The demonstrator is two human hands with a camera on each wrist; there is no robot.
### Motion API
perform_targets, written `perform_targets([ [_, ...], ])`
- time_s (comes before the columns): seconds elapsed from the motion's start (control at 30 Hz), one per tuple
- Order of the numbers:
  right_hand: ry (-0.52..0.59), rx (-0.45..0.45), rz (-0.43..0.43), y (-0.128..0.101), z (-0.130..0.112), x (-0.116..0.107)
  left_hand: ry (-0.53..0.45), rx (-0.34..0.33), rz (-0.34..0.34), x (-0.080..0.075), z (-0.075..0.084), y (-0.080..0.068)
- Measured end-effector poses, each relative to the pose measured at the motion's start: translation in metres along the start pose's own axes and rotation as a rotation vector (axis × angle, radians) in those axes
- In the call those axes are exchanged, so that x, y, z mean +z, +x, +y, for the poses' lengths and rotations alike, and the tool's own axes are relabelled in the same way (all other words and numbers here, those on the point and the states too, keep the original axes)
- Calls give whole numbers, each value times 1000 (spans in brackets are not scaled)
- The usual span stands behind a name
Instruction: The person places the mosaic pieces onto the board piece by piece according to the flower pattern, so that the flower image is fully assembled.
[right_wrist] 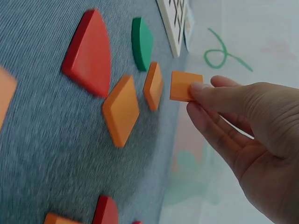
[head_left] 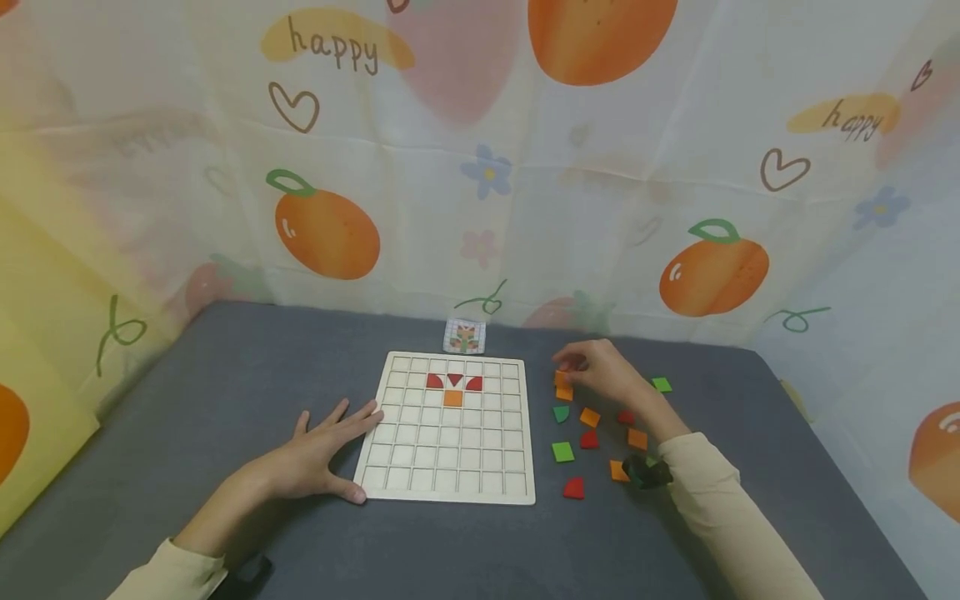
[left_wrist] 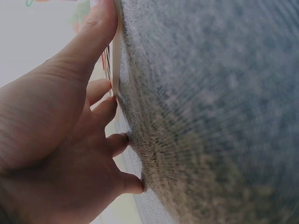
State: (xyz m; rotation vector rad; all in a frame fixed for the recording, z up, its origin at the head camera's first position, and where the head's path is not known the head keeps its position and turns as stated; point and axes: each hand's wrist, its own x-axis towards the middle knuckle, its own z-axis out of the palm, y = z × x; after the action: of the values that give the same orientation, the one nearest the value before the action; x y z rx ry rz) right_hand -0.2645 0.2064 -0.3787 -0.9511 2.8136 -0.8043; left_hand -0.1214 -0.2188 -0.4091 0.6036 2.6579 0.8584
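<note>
- Orange tile [right_wrist: 180, 86]: pinched between thumb and fingertips of the right hand [right_wrist: 268, 135], closed only as far as its thickness needs. It looks clear of the table [head_left: 285, 358], right of the board [head_left: 447, 459]; the hold at one end leaves most of its face free.
- Left hand [head_left: 318, 454]: holds nothing, fingers spread wide. Its thumb is at the board's near left corner and some fingertips meet the left edge, probably to keep the board steady.
- Loose tiles [head_left: 590, 418]: orange, red and green, scattered right of the board, mostly apart, which should make each easy to pick out.
- On the board, towards the far side, two red fans [head_left: 474, 383] flank a red triangle [head_left: 454, 379]; an orange square [head_left: 453, 398] lies just near of it, seemingly lined up with the grid.
- Card [head_left: 464, 337]: just beyond the board's far edge, patterned, likely put there to stay in sight.
</note>
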Motion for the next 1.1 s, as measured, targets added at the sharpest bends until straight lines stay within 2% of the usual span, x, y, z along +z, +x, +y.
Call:
perform_targets([
  [0.57,61,2,-33,14,-30,17,-2,2,2,-1,1,-2],
  [0.87,46,-94,-30,21,-36,29,4,-3,-7,0,1,0],
  [1.1,29,-110,-45,31,-51,39,4,-8,-5,0,0,0],
])
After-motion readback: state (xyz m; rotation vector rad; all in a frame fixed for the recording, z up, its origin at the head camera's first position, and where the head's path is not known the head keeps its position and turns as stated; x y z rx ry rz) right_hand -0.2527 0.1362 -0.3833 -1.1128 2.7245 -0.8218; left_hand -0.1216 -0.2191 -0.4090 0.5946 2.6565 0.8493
